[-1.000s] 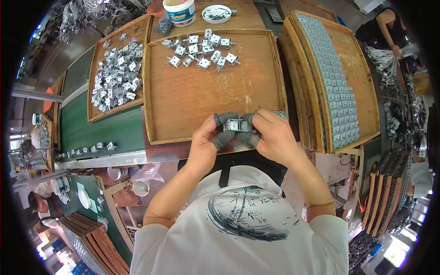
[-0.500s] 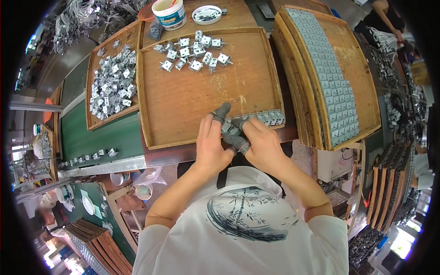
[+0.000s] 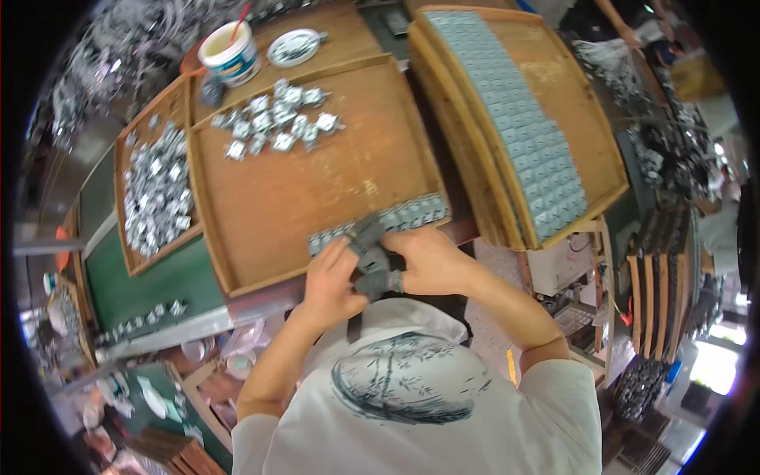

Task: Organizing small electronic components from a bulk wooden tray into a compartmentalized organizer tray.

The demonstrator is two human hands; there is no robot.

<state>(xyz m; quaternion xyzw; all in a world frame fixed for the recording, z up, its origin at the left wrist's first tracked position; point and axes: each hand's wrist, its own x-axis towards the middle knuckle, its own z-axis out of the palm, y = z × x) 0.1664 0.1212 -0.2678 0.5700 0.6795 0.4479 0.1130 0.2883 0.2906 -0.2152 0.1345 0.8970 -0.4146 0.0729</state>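
My left hand [image 3: 332, 281] and my right hand [image 3: 427, 257] meet at the near edge of a shallow wooden tray [image 3: 261, 277], close to my body. Dark grey coverings wrap some of the fingertips. The fingers of both hands are closed together; whatever lies between them is hidden and blurred. Just beyond them, a row of small silvery metal parts [image 3: 412, 212] runs along the tray's near side, showing on both sides of the fingers. Farther back in the same tray lies a loose cluster of similar metal parts [image 3: 283, 117], some with thin shafts.
Left of the tray, another wooden tray [image 3: 131, 257] holds a heap of metal parts [image 3: 158, 190]. At the back stand a white tub [image 3: 229, 59] with a red stick and a white dish [image 3: 273, 54]. Stacked trays [image 3: 606, 190] stand at right, the top one lined with parts.
The view has swung, so the trays appear shifted left and tilted. My hands have drawn back slightly from the row toward my body, uncovering its left end.
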